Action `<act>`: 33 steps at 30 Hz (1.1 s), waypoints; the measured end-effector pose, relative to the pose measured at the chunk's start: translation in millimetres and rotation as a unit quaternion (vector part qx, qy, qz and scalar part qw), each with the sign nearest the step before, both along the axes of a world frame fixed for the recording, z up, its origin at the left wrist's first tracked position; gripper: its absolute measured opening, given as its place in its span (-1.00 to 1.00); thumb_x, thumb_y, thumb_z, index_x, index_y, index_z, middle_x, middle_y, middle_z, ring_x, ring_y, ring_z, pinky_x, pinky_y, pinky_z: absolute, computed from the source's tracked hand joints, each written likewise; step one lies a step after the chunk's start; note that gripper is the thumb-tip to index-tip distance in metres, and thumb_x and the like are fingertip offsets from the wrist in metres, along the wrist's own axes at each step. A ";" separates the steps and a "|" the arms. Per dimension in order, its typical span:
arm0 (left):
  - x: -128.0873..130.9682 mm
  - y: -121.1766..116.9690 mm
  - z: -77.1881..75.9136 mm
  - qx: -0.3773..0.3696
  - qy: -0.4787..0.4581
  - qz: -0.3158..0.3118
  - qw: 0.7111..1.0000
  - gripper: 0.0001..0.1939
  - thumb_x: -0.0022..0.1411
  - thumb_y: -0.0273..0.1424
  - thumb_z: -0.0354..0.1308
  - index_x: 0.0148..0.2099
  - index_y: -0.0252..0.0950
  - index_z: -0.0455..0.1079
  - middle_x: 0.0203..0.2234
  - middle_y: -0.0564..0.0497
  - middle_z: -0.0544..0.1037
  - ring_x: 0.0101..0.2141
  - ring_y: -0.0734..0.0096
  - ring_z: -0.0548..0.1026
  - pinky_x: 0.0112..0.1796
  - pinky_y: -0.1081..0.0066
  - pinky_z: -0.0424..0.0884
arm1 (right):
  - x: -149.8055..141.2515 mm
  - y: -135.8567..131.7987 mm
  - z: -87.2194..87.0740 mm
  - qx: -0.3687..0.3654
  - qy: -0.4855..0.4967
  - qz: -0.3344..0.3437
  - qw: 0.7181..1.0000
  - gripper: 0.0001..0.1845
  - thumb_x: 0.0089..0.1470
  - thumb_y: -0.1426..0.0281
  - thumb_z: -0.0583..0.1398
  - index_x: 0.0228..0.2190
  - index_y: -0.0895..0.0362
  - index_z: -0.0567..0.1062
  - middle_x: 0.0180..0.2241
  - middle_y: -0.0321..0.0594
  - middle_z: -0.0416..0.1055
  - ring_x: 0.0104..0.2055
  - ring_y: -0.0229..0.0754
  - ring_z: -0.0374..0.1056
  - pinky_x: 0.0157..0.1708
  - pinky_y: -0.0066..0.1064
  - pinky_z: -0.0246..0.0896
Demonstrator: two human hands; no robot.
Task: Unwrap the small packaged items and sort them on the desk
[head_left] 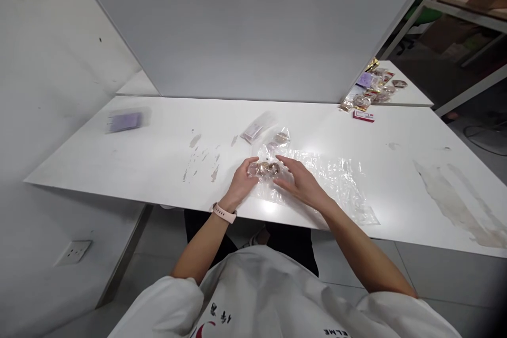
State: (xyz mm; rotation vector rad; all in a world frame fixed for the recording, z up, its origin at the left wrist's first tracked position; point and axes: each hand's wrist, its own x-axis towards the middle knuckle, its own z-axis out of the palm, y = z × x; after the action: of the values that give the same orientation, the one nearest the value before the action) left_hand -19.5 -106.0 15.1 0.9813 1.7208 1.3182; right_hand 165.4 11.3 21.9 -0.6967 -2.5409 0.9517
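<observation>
Both hands meet over the white table (158,153) on a small clear packet (266,170) with a brownish item inside. My left hand (242,184), with a pink watch at the wrist, pinches the packet's left end. My right hand (298,179) holds its right side, fingers curled over it. Under the hands lies a crumpled sheet of clear plastic (336,179) that spreads to the right. Just behind the hands sit another small clear packet (279,140) and a flat clear packet with a purple item (256,129).
A purple packet (124,121) lies at the far left of the table. A pile of several small packets (370,90) and a red card (363,116) sit at the far right by the grey partition (253,26). Scuffed patches mark the tabletop; a wall socket (73,252) is low left.
</observation>
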 end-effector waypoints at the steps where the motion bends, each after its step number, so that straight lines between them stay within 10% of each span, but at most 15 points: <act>1: -2.0 -0.3 -1.5 0.005 -0.015 0.005 1.000 -0.41 0.09 -0.62 0.15 0.19 -0.23 0.32 0.07 -0.09 0.50 0.00 0.27 0.51 0.00 0.30 0.43 | -9.3 2.8 1.5 -0.007 -0.014 0.015 1.000 -0.33 0.22 0.12 0.18 0.29 -0.10 0.16 0.19 -0.10 0.29 0.17 0.09 0.21 0.06 -0.03 0.24; 8: -7.8 -4.8 -6.0 0.024 -0.025 0.020 0.999 -0.46 0.11 -0.58 0.16 0.16 -0.21 0.38 0.00 -0.06 0.55 -0.02 0.28 0.52 0.00 0.29 0.43 | -49.3 30.5 8.6 0.031 -0.126 0.103 0.986 -0.38 -0.14 0.20 0.44 -0.05 0.06 0.41 -0.14 -0.13 0.36 -0.06 0.05 0.25 -0.24 -0.24 0.23; 12: -7.1 -3.7 -3.0 0.018 -0.026 0.020 0.999 -0.49 0.12 -0.56 0.18 0.14 -0.22 0.41 -0.02 -0.07 0.56 -0.05 0.28 0.53 0.00 0.27 0.43 | -54.6 33.6 11.9 0.033 -0.109 0.145 0.983 -0.52 -0.11 0.29 0.43 -0.16 0.05 0.40 -0.12 -0.17 0.32 -0.13 -0.07 0.27 -0.35 -0.36 0.19; 17: -6.8 -3.9 -5.1 0.025 -0.014 0.023 0.999 -0.47 0.16 -0.49 0.21 0.20 -0.18 0.37 0.03 -0.08 0.51 -0.04 0.28 0.51 -0.03 0.30 0.44 | -54.5 40.1 10.4 -0.002 -0.123 0.158 0.980 -0.20 -0.09 0.25 0.43 0.14 -0.02 0.25 -0.04 -0.16 0.30 -0.27 -0.18 0.31 -0.38 -0.36 0.21; 22: -5.5 -3.8 -8.0 0.017 -0.033 0.029 0.999 -0.47 0.16 -0.40 0.27 0.19 -0.17 0.38 -0.05 -0.05 0.52 -0.24 0.42 0.51 -0.13 0.35 0.46 | -52.8 46.5 8.8 0.028 -0.092 0.168 0.981 -0.42 -0.12 0.22 0.46 -0.12 0.04 0.35 0.14 -0.10 0.21 -0.09 -0.09 0.30 -0.37 -0.37 0.23; 28: -3.3 -0.9 -4.1 -0.014 -0.023 0.054 0.998 -0.52 0.12 -0.37 0.29 0.12 -0.21 0.45 -0.19 -0.01 0.54 -0.29 0.41 0.50 -0.17 0.36 0.47 | -47.4 35.4 7.6 0.113 -0.097 0.181 0.972 -0.50 -0.10 0.25 0.47 -0.19 0.08 0.38 -0.24 -0.19 0.42 -0.24 -0.10 0.28 -0.42 -0.35 0.12; 33: -4.6 -0.2 -5.9 -0.030 -0.027 0.057 0.998 -0.52 0.12 -0.32 0.30 0.11 -0.22 0.45 -0.21 -0.01 0.57 -0.27 0.38 0.52 -0.16 0.34 0.50 | -9.9 59.2 8.8 -0.164 -0.045 0.083 0.982 -0.53 -0.05 0.00 0.38 -0.29 0.08 0.46 -0.35 -0.27 0.41 -0.42 -0.24 0.26 -0.46 -0.37 0.20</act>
State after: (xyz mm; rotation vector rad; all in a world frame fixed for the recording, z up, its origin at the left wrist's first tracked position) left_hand -24.1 -106.1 9.2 0.8170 1.7874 1.3432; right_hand 155.5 70.5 30.7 -0.6340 -2.5792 1.4485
